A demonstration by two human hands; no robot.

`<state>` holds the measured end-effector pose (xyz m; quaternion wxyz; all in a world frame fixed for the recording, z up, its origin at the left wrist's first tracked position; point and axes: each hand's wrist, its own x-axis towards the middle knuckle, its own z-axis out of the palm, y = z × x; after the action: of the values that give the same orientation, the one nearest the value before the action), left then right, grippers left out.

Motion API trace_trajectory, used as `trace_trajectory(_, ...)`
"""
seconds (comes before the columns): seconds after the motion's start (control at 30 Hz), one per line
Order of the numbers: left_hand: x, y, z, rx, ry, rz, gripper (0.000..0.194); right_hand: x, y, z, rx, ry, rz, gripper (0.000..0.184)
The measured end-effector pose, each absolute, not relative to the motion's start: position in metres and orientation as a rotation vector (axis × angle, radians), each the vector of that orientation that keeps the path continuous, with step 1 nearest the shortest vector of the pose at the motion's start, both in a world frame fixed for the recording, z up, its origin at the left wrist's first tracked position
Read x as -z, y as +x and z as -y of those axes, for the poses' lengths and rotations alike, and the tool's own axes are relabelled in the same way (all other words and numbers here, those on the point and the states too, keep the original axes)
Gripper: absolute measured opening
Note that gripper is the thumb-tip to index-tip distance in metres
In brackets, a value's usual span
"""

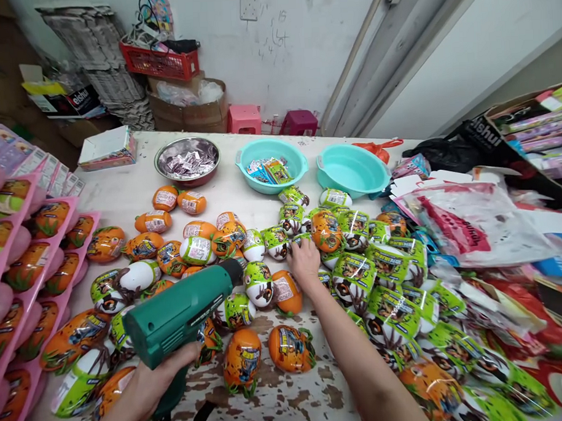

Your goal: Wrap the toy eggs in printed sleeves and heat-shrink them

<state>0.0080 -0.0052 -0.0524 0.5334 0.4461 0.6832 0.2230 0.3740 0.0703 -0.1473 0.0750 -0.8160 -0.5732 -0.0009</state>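
Note:
My left hand (164,371) is wrapped around the handle of a green heat gun (178,312), whose black nozzle points right over the eggs. Among the shrink-wrapped plastic eggs, my right hand (305,262) reaches forward with its fingers curled onto a green-and-white egg (302,238), mostly hidden by them. Just left of that wrist lies an orange egg (287,292), beside a white-and-green one (258,284). Two orange eggs (242,359) lie nearer me on the worn tabletop (288,410). A large heap of green wrapped eggs (393,314) spreads to the right.
Along the back stand a metal bowl (217,160) of small packets, a turquoise basin (302,167) with colourful packets, and another turquoise basin (353,171). Pink trays (86,242) of eggs are stacked at left. Plastic bags and packaging (489,228) crowd the right side.

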Motion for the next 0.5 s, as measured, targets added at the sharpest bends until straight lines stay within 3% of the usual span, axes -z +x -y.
trace_trajectory(0.2, 0.048, 0.037, -0.012, -0.519, 1.141, -1.508, 0.034, 0.153, 0.376, -0.092, 0.11, -2.45, 1.867, 0.017)
trace_trajectory(0.5, 0.042, 0.081, -0.04, -0.484, 1.342, -1.367, 0.027, 0.119, 0.391, -0.067, -0.151, -2.278, 1.852, 0.022)
